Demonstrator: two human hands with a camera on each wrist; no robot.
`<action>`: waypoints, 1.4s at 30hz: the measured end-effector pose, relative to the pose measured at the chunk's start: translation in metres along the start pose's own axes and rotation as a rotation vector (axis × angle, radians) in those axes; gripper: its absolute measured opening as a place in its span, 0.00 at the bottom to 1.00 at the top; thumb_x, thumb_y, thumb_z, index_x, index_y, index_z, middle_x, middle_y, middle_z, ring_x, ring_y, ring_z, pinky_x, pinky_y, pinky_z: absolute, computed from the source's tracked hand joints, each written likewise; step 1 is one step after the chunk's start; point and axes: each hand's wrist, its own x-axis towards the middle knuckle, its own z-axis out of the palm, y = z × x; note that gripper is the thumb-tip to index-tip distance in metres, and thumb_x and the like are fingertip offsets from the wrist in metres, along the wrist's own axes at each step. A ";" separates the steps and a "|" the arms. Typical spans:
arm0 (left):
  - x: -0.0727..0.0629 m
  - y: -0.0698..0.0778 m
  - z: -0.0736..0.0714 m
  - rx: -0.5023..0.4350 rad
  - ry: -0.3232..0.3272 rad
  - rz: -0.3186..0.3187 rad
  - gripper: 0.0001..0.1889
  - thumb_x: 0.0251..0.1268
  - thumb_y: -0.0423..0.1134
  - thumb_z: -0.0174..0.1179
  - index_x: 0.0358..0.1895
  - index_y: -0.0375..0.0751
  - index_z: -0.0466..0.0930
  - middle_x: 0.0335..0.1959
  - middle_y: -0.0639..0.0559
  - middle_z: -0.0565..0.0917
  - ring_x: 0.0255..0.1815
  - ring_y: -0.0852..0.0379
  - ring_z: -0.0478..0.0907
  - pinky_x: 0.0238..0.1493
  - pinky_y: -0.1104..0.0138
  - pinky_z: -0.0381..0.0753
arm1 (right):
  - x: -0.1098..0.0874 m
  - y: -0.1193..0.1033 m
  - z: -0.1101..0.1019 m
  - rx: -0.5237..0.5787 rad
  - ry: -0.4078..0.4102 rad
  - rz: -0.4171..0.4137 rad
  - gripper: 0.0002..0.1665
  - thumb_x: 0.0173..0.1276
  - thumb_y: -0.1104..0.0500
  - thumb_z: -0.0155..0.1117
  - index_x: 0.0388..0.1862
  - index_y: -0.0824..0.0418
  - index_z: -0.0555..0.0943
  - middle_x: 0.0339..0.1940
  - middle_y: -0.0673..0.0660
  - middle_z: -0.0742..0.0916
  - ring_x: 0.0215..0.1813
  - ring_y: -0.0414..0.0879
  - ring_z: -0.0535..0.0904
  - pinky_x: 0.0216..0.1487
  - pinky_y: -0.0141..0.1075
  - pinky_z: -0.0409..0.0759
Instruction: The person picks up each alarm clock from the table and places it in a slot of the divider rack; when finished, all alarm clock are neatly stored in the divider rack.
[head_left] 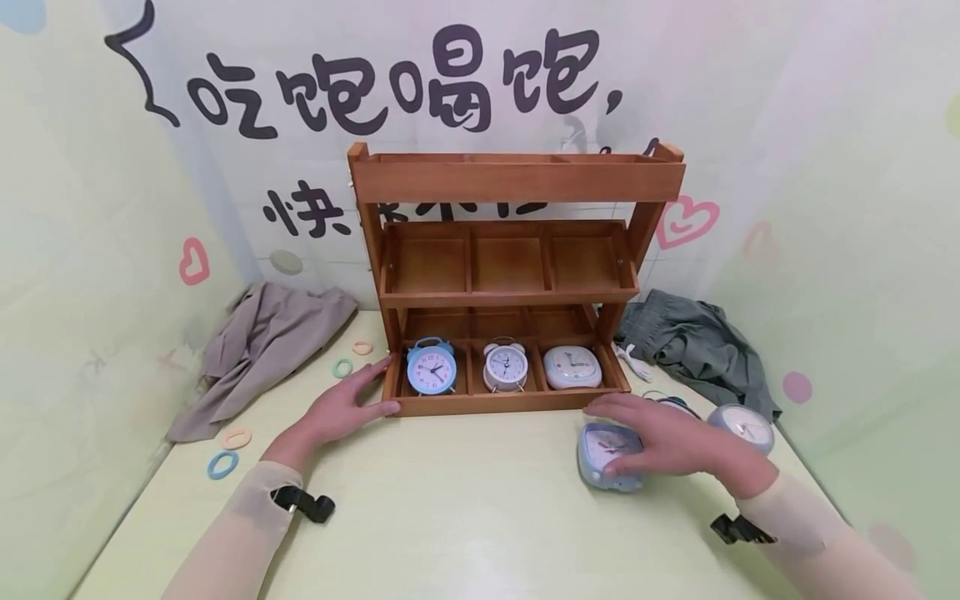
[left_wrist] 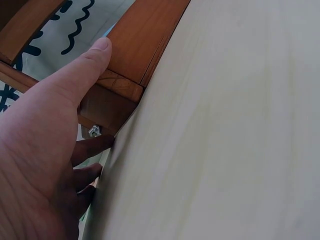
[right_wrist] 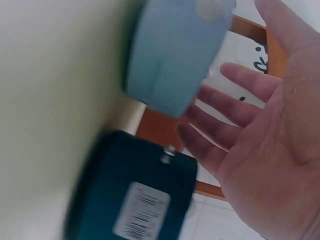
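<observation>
My left hand (head_left: 333, 417) is at the front left corner of a tiered wooden rack (head_left: 517, 182). Its thumb lies against the front rail, and its fingers reach along the side. Over a light blue alarm clock (head_left: 600, 442) on the table hovers my right hand (head_left: 663, 429), with fingers spread. In the right wrist view that clock's casing (right_wrist: 170, 55) is beside the fingers, not gripped. The rack's bottom row holds a blue twin-bell alarm clock (head_left: 432, 371), a white twin-bell alarm clock (head_left: 506, 367) and a whitish rounded clock (head_left: 572, 367).
A pale lilac clock (head_left: 742, 428) stands at the far right. A dark teal object with a barcode label (right_wrist: 145, 207) is near my right hand. Grey-brown cloth (head_left: 273, 342) and dark green cloth (head_left: 697, 350) flank the rack. Several coloured rings (head_left: 222, 452) lie left.
</observation>
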 end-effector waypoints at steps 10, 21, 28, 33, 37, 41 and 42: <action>0.000 0.000 -0.003 0.004 0.013 0.013 0.51 0.70 0.73 0.69 0.92 0.70 0.56 0.90 0.45 0.63 0.87 0.31 0.61 0.79 0.27 0.63 | -0.010 -0.006 0.013 -0.054 -0.042 0.026 0.55 0.67 0.27 0.79 0.85 0.51 0.75 0.80 0.57 0.80 0.73 0.56 0.81 0.66 0.57 0.84; 0.000 -0.004 -0.004 -0.002 0.023 0.014 0.51 0.70 0.74 0.69 0.91 0.72 0.56 0.90 0.48 0.63 0.88 0.33 0.61 0.80 0.29 0.62 | 0.020 -0.017 0.002 -0.158 0.064 -0.106 0.53 0.61 0.32 0.86 0.80 0.53 0.80 0.72 0.55 0.84 0.65 0.53 0.84 0.60 0.52 0.87; -0.002 -0.004 -0.003 -0.009 0.021 0.003 0.51 0.70 0.74 0.69 0.91 0.72 0.56 0.90 0.46 0.62 0.88 0.32 0.60 0.80 0.28 0.62 | 0.084 -0.047 -0.050 -0.185 0.302 -0.330 0.57 0.55 0.40 0.93 0.81 0.57 0.78 0.75 0.61 0.82 0.68 0.58 0.82 0.58 0.55 0.88; -0.003 -0.002 0.000 -0.010 0.014 0.018 0.51 0.71 0.73 0.69 0.92 0.70 0.56 0.90 0.45 0.63 0.88 0.33 0.60 0.80 0.29 0.62 | 0.136 -0.070 -0.082 -0.199 0.408 -0.400 0.55 0.58 0.40 0.91 0.80 0.57 0.78 0.76 0.62 0.81 0.70 0.59 0.79 0.59 0.55 0.87; -0.003 -0.001 0.001 -0.001 0.020 0.025 0.51 0.72 0.71 0.69 0.92 0.68 0.56 0.90 0.44 0.63 0.88 0.33 0.60 0.81 0.29 0.62 | 0.173 -0.084 -0.099 -0.219 0.416 -0.375 0.55 0.62 0.38 0.88 0.83 0.55 0.77 0.79 0.62 0.78 0.74 0.59 0.76 0.64 0.56 0.84; -0.003 -0.001 0.001 0.006 0.022 0.022 0.50 0.72 0.72 0.69 0.92 0.69 0.56 0.90 0.43 0.63 0.88 0.32 0.60 0.81 0.29 0.61 | 0.201 -0.094 -0.106 -0.228 0.427 -0.355 0.55 0.63 0.35 0.86 0.83 0.54 0.76 0.80 0.62 0.78 0.75 0.59 0.74 0.68 0.56 0.82; -0.003 0.000 0.001 0.004 0.020 0.019 0.51 0.71 0.72 0.69 0.92 0.69 0.56 0.90 0.43 0.63 0.88 0.32 0.60 0.81 0.29 0.61 | 0.207 -0.095 -0.107 -0.232 0.434 -0.355 0.55 0.64 0.34 0.85 0.83 0.54 0.76 0.79 0.62 0.78 0.75 0.60 0.75 0.68 0.56 0.82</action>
